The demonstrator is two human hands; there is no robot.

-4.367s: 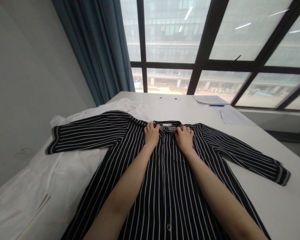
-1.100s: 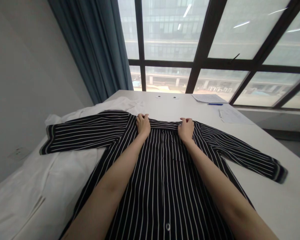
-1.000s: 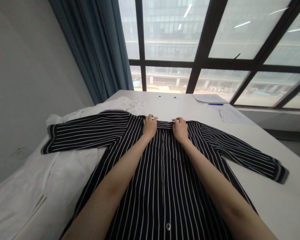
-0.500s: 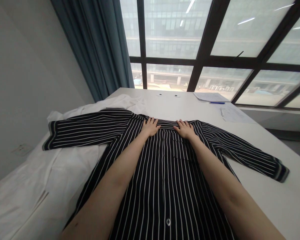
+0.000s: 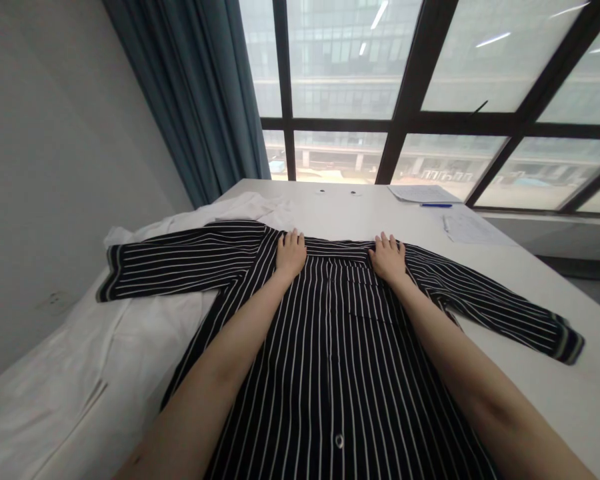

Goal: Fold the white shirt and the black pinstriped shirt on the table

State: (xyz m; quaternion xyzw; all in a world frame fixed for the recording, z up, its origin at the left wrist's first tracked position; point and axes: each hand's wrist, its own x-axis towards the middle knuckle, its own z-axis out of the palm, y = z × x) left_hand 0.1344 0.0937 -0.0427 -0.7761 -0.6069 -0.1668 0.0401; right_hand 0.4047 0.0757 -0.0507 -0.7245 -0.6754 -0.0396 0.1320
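Observation:
A black shirt with white stripes (image 5: 300, 360) lies spread flat, its sleeves stretched out to both sides and its collar end away from me. My left hand (image 5: 291, 255) rests on the left shoulder area beside the neckline, fingers extended. On the other shoulder lies my right hand (image 5: 387, 257), its fingers also stretched out flat on the cloth. Between the hands the top band of the shirt shows. A chest pocket (image 5: 370, 300) sits below my right hand, and a button (image 5: 339, 441) shows low on the front.
White cloth (image 5: 145, 360) lies rumpled under the left sleeve on the white table (image 5: 340, 213). Papers (image 5: 423, 194), a blue pen (image 5: 436, 205) and another sheet (image 5: 473, 228) lie at the far right. A blue curtain (image 5: 205, 87) and windows stand behind.
My hands have moved apart along the shirt's top edge, the left one leftward and the right one rightward. The shirt stays spread out.

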